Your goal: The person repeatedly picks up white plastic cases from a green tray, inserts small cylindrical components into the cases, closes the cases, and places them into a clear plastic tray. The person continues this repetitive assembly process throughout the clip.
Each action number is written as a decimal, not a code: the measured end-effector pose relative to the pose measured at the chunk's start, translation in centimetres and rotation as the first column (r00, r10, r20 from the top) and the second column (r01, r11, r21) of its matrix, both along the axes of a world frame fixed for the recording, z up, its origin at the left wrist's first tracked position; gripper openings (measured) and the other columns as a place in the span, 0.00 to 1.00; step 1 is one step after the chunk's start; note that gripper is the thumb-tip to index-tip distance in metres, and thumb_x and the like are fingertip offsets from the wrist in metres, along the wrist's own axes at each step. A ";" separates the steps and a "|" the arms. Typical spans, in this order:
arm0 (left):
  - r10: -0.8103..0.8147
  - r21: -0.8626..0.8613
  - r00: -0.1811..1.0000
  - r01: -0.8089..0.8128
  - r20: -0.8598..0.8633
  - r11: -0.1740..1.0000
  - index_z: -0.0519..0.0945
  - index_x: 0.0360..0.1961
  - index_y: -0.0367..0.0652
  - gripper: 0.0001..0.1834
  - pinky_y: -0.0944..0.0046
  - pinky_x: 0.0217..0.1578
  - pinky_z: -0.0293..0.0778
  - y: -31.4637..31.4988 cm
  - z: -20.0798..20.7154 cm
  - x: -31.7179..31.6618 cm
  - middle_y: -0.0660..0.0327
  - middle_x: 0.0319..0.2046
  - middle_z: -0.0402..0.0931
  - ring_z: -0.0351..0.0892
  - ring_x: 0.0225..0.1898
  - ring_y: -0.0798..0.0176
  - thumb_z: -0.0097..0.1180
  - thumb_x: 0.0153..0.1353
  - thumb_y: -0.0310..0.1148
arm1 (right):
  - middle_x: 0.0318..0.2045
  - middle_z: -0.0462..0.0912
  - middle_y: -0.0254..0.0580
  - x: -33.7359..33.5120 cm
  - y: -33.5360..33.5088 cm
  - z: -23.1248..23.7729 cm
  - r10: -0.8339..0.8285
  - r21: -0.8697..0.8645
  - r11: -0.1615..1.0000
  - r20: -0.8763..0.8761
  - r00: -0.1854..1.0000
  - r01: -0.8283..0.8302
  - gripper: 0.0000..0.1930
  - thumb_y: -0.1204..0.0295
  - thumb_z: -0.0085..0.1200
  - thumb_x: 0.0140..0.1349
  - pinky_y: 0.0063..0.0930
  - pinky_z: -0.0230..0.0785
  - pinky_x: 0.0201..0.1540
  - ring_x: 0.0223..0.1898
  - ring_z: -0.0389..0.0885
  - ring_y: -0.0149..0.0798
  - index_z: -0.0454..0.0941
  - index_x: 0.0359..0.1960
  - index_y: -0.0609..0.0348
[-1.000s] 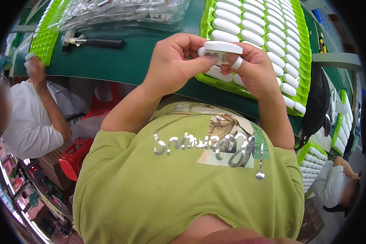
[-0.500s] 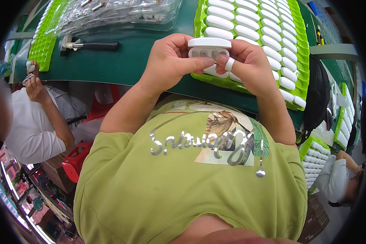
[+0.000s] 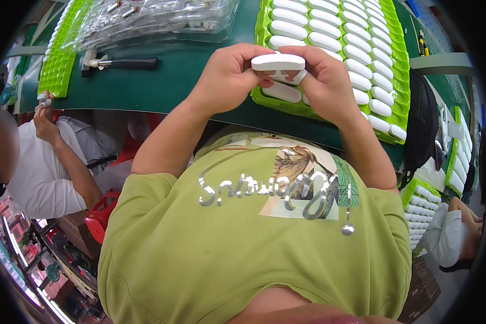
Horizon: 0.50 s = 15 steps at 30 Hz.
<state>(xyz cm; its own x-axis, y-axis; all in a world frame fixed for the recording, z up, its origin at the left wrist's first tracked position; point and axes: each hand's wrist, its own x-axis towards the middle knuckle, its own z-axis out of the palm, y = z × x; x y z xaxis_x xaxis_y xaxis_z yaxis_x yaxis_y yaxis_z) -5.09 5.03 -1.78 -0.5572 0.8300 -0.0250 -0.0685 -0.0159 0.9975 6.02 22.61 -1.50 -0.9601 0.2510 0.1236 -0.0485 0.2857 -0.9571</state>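
Both my hands grip one small white earbud charging case (image 3: 278,62) above the front edge of the green table. My left hand (image 3: 228,75) is closed round its left end, and my right hand (image 3: 329,81) is closed round its right end. The case's rounded lid faces up, and its lower half is partly hidden by my fingers and thumbs. A white band (image 3: 301,77) sits on my right thumb. Just behind and right of my hands lies a bright green tray (image 3: 402,108) holding rows of white cases like this one.
A hammer (image 3: 127,63) with a black handle lies on the green table (image 3: 170,81) to the left. Behind it are clear plastic trays (image 3: 162,27) of small parts. A black bag (image 3: 420,124) hangs at the right. At far left a co-worker (image 3: 48,167) holds small white parts.
The case has tilted, so its lid top now shows and the earbud wells inside are no longer visible. My thumbs have moved beneath the lid.
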 end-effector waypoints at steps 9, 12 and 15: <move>0.105 -0.135 0.967 -0.139 -0.234 0.981 0.81 0.47 0.35 0.13 0.68 0.34 0.81 1.2 -0.2 -0.2 0.58 0.38 0.82 0.82 0.36 0.68 0.53 0.61 0.19 | 0.36 0.85 0.47 -1.3 0.6 0.0 -0.022 0.144 0.990 0.110 0.994 0.006 0.15 0.77 0.52 0.57 0.29 0.75 0.40 0.35 0.83 0.38 0.82 0.45 0.62; 0.133 -0.036 0.991 -0.134 -0.032 0.990 0.81 0.46 0.34 0.13 0.69 0.32 0.80 1.2 0.0 -0.5 0.58 0.36 0.82 0.82 0.32 0.68 0.51 0.61 0.18 | 0.31 0.84 0.44 -1.5 1.3 0.4 0.055 -0.095 0.995 0.144 0.988 -0.042 0.14 0.76 0.52 0.57 0.28 0.74 0.36 0.31 0.82 0.34 0.82 0.45 0.63; 0.106 -0.096 0.978 -0.124 -0.178 0.988 0.80 0.47 0.33 0.12 0.69 0.32 0.81 1.8 0.7 -0.3 0.57 0.35 0.82 0.82 0.29 0.68 0.54 0.62 0.21 | 0.27 0.82 0.40 -1.2 1.2 0.0 0.030 0.043 0.998 0.143 0.989 -0.037 0.11 0.73 0.52 0.61 0.26 0.72 0.31 0.27 0.78 0.28 0.81 0.42 0.65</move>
<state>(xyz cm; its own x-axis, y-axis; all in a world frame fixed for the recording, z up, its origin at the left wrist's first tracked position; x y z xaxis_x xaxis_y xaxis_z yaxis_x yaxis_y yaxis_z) -5.36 6.79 -1.12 -0.6525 0.7578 -0.0053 0.0997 0.0928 0.9907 4.81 23.85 -1.53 -0.9765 0.2154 -0.0045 0.0771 0.3298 -0.9409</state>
